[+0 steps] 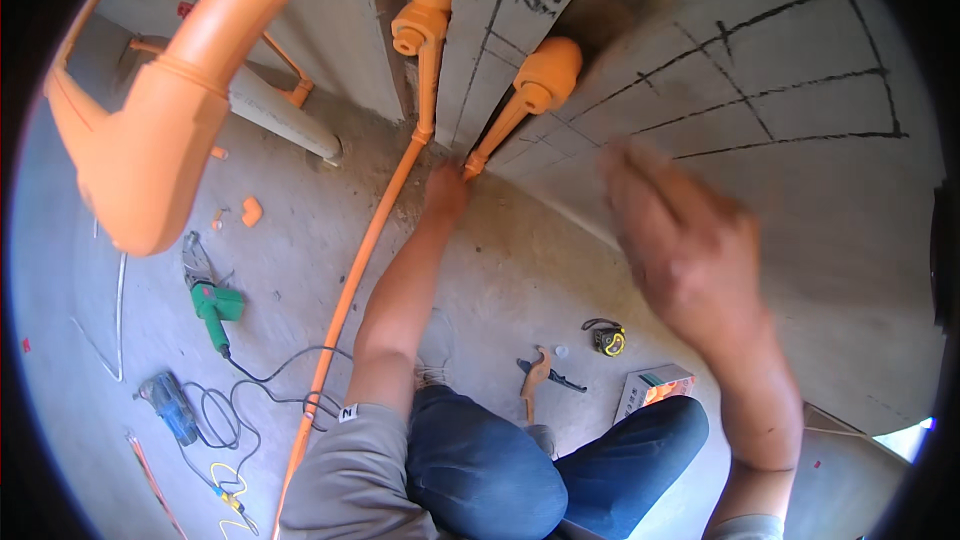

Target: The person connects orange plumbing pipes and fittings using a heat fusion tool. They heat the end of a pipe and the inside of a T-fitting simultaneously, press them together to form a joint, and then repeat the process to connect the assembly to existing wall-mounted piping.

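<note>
My left hand [447,190] reaches down to the foot of a short orange pipe [500,126] set in a wall channel, its fingers closed around the lower end. The fingertips are partly hidden behind the hand. An orange fitting [548,73] tops that pipe. Beside it, a second upright orange pipe [428,90] meets a long orange pipe [362,265] running along the floor. My right hand [685,250] is raised in front of the marked wall, away from the pipes. Motion smears its fingers, so whether they hold anything is unclear.
Close at upper left looms a thick orange pipe bend [150,140]. On the floor lie a green-handled tool [214,315] with a cord, a blue power tool [170,408], an orange elbow [251,211], a tape measure [608,338], an orange-handled cutter [536,380] and a box [650,392].
</note>
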Available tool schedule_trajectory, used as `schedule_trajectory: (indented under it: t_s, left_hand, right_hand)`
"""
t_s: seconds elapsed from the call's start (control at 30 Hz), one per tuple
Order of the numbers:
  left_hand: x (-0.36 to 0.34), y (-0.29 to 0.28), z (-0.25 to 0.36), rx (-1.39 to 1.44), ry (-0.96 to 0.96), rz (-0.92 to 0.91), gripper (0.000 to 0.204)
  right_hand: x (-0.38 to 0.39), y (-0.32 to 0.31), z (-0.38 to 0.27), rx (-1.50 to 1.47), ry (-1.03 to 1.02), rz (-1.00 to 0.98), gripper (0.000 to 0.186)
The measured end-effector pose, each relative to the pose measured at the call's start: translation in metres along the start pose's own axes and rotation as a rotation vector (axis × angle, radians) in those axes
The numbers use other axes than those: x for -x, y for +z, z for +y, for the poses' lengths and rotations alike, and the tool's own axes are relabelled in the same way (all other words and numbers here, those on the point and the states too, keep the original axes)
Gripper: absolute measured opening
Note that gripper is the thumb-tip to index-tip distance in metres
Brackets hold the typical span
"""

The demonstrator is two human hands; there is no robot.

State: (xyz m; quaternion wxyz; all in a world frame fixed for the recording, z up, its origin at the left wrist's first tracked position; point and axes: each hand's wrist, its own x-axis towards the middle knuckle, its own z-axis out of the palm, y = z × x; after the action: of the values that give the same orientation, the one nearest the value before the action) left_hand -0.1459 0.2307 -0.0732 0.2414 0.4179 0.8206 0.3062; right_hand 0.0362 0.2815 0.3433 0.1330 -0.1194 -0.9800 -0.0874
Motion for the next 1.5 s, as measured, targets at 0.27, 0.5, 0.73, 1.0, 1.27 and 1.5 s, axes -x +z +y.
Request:
schedule_trajectory:
  t_s: [0.27, 0.5, 0.73, 1.0, 1.27, 1.5]
  left_hand:
    - [0.051, -0.089, 0.070, 0.272, 0.076, 0.002, 0.050]
    - [0.075, -0.200, 0.183, 0.470, 0.346, 0.385, 0.059]
    - [0.065, -0.229, 0.238, 0.205, 0.313, 0.373, 0.057]
    - [0.057, -0.224, 0.249, 0.093, 0.368, 0.423, 0.040]
    - [0.047, -0.203, 0.232, 0.126, 0.386, 0.495, 0.044]
    - [0.052, -0.189, 0.223, 0.301, 0.459, 0.601, 0.045]
  right_hand:
    - [0.147, 0.035, -0.047, -0.312, 0.322, -0.325, 0.030]
    - [0.191, 0.043, -0.076, -0.517, 0.424, -0.446, 0.031]
    - [0.194, 0.035, -0.072, -0.627, 0.457, -0.424, 0.033]
    - [0.215, 0.051, -0.072, -0.678, 0.510, -0.489, 0.033]
    - [0.124, 0.031, -0.022, -0.474, 0.379, -0.288, 0.031]
    - [0.014, -0.023, 0.002, -0.243, 0.241, -0.069, 0.028]
